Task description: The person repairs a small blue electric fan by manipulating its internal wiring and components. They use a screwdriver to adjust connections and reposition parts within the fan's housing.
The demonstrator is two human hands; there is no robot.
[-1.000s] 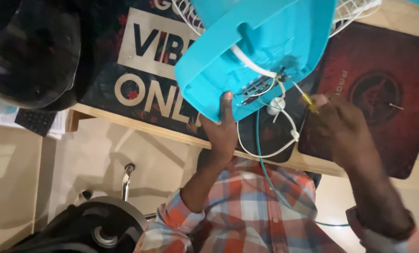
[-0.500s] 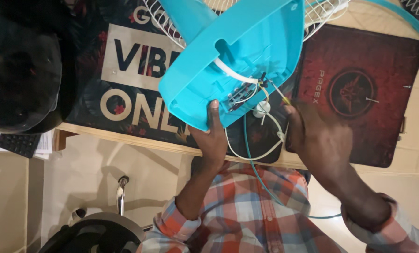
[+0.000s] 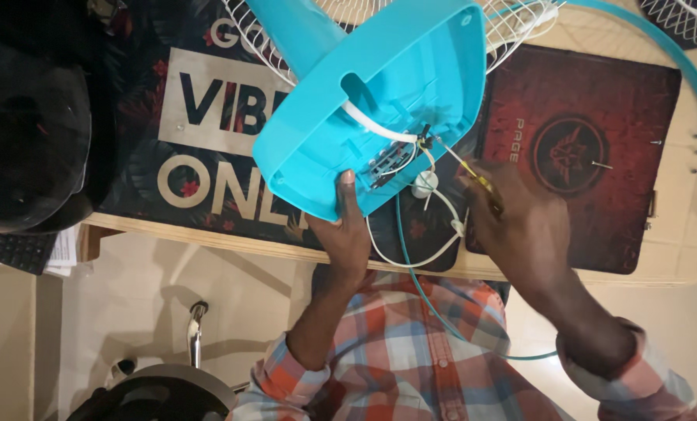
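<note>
Left hand (image 3: 347, 234): is gripping the near rim of the turquoise fan base (image 3: 380, 117), tilted above the desk edge.
Right hand (image 3: 520, 226): is pinching a yellow-handled screwdriver (image 3: 467, 171), its tip among the wires (image 3: 411, 152).

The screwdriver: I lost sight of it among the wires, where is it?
In the head view, the screwdriver is right of centre, held in the right hand, with its tip at the wiring inside the upturned blue fan base, beside the red mat.

Home desk setup. Wooden counter (image 3: 208, 234) carries printed desk mats (image 3: 590, 156). Keyboard (image 3: 17, 251) at its edge, tiled floor below.
</note>
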